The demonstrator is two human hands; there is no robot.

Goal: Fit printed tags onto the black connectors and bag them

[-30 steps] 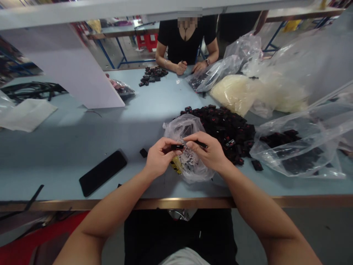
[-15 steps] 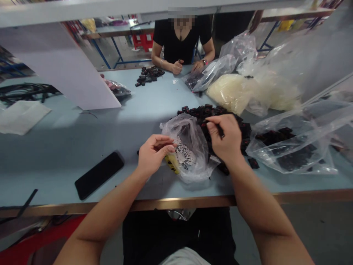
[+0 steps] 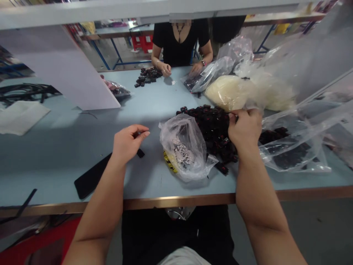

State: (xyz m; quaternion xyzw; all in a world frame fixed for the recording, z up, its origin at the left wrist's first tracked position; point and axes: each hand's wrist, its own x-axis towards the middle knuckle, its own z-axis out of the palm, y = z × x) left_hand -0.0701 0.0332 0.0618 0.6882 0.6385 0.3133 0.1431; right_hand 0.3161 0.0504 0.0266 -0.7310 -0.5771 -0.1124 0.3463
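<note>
My left hand (image 3: pixel 127 141) hovers over the blue table (image 3: pixel 68 147), thumb and forefinger pinched on a small black part. Just below its fingertips, another small black part (image 3: pixel 140 153) lies on the table. My right hand (image 3: pixel 245 127) is curled at the far right edge of a pile of black parts with red marks (image 3: pixel 212 123). Its fingers are closed against the rim of a large clear bag (image 3: pixel 298 147), and what they hold is hidden. Between my hands stands a small clear bag of tiny white pieces (image 3: pixel 184 147).
A black phone (image 3: pixel 89 178) lies near the front table edge under my left forearm. Bags of cream-coloured material (image 3: pixel 239 92) lie behind the pile. A person in black (image 3: pixel 179 40) works across the table beside another small pile (image 3: pixel 147 75). A white panel (image 3: pixel 68 73) stands at the left.
My hands have parted. The left moved left with the small black part, away from the small bag. The right moved right and farther, across the pile to the large bag's rim.
</note>
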